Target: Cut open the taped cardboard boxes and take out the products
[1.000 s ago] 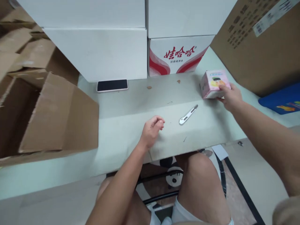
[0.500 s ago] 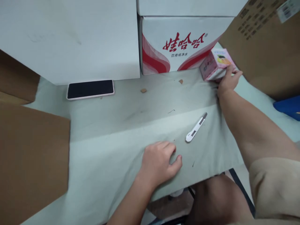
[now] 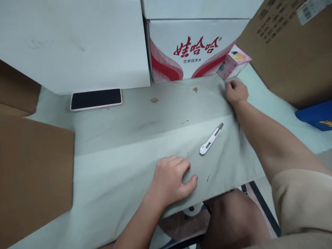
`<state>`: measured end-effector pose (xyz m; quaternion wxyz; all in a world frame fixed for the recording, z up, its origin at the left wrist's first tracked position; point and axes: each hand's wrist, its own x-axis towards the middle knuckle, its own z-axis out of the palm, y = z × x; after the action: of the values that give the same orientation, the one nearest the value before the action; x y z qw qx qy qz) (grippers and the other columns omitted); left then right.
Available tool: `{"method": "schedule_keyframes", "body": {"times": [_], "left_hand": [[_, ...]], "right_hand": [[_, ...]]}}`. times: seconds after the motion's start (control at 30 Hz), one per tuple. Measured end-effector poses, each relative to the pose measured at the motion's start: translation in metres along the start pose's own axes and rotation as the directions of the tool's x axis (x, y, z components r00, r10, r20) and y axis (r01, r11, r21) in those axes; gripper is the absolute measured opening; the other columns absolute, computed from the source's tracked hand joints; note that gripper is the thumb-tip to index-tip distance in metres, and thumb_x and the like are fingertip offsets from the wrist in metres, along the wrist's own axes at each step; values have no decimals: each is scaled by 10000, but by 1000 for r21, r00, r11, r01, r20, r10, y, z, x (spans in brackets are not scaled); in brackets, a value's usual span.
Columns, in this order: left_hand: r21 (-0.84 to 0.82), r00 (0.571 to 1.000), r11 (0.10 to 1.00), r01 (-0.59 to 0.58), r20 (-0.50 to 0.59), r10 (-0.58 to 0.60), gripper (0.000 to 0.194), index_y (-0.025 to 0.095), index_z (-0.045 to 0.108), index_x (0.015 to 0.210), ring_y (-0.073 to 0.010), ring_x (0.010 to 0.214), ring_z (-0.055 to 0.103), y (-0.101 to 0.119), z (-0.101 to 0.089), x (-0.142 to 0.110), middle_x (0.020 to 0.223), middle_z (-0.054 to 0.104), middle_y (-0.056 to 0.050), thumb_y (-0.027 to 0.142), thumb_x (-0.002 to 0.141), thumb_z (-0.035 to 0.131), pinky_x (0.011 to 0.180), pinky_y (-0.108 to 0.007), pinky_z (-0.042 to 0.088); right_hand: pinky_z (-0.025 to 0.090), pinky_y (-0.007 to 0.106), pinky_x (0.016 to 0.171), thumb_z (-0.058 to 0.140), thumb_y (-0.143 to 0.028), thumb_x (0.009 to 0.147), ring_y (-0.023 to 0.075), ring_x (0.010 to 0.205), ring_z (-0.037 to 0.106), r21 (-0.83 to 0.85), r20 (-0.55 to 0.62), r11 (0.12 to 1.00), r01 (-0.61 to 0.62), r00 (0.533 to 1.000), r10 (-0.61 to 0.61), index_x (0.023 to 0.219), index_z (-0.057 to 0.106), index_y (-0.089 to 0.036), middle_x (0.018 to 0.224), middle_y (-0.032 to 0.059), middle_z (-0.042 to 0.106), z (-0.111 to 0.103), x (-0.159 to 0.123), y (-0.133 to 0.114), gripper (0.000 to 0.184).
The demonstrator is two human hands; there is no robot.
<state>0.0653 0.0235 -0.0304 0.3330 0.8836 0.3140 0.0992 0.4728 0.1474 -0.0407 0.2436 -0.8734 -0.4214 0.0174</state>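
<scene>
My left hand (image 3: pixel 171 178) rests palm down near the front edge of the cloth. Its fingers bend loosely, the thumb stands apart from them, and it holds nothing. A white box cutter (image 3: pixel 211 139) lies on the cloth to the right of that hand, untouched. At the back right, my right hand (image 3: pixel 236 92) is curled into a loose fist, and I see nothing in it. Just beyond it stands a small pink carton (image 3: pixel 233 62) with a fruit picture on top, against the corner of the white and red water carton (image 3: pixel 192 52).
A phone (image 3: pixel 96 99) with a dark screen lies by the large white box (image 3: pixel 75 45). Cardboard boxes stand at left (image 3: pixel 36 176) and right (image 3: pixel 293 62). A blue object (image 3: pixel 316 116) sits at the right edge. Cardboard scraps (image 3: pixel 154 100) dot the pale green cloth (image 3: pixel 116 166).
My right hand has let go of the pink carton, drawn back toward me and curled its fingers. The carton now sits farther back in the corner. My left hand stays in place.
</scene>
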Motion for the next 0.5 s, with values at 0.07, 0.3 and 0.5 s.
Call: {"method": "schedule_keyframes", "body": {"times": [0.07, 0.3, 0.5], "left_hand": [[-3, 1000, 1000, -16, 13, 16, 187, 200, 595, 766, -194, 698, 592, -1, -1, -1, 735, 664, -22, 377, 826, 608, 632, -336, 339], [-125, 998, 991, -44, -42, 39, 190, 199, 627, 811, -197, 790, 656, -2, -10, -8, 828, 725, -36, 374, 880, 605, 668, -312, 391], [-207, 995, 978, -37, -102, 16, 409, 198, 658, 802, -217, 834, 696, 2, -28, -25, 854, 746, -50, 472, 1012, 438, 675, -311, 449]], "right_hand": [[392, 436, 1000, 472, -304, 929, 314, 1204, 543, -80, -30, 997, -18, 999, 16, 1021, 680, -148, 1259, 207, 651, 0, -5, -6, 276], [456, 564, 979, 434, -250, 910, 422, 1236, 584, -324, 164, 943, 78, 986, -25, 1162, 662, -108, 1336, 286, 614, -20, -48, -40, 369], [507, 518, 1035, 589, -310, 818, 333, 1164, 658, -162, 330, 803, 573, 799, -503, 1168, 632, -214, 1255, 159, 687, -32, -161, -155, 365]]}}
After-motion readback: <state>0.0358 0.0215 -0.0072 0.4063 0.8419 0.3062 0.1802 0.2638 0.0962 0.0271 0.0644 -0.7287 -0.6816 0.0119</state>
